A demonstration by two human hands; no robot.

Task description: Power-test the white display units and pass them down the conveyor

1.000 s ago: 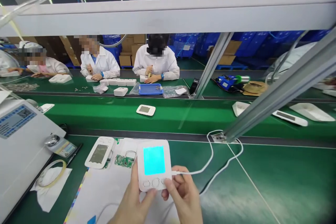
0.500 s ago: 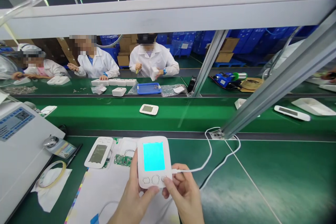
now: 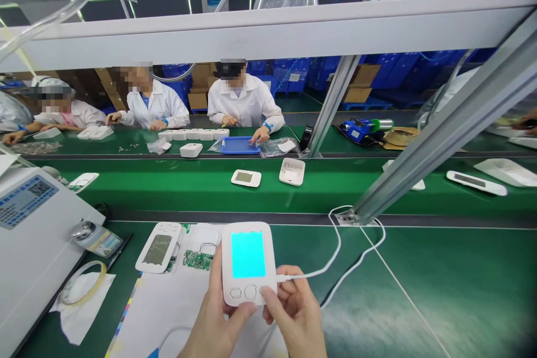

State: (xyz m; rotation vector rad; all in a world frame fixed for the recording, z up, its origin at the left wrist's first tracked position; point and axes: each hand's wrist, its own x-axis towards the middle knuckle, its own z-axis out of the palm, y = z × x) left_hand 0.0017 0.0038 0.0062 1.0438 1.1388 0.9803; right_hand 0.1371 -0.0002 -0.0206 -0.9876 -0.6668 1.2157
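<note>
My left hand (image 3: 222, 313) is closed round the left side and lower edge of a white display device (image 3: 249, 288), its thumb along the bottom front. The device's screen glows bright cyan above three outlined buttons. My right hand (image 3: 296, 310) is closed at the lower right corner, with the thumb on the right button and the other fingers curled partly out of sight below the plug. A white cable (image 3: 312, 274) runs into the device's right side. Left of it lie a second white device (image 3: 157, 249) with a dark screen and a green circuit board (image 3: 198, 259).
A green conveyor belt (image 3: 201, 179) crosses ahead, carrying a screened panel (image 3: 246, 178) and an open white casing (image 3: 292, 172). A metal post (image 3: 419, 140) slants down at right. Left stands a white machine (image 3: 37, 268). Co-workers sit opposite, one with a hand at a blue tray (image 3: 240, 146).
An open white casing has appeared on the belt, and the belt's parts have shifted right. The co-worker opposite has lowered a hand to the blue tray. My hands keep their hold.
</note>
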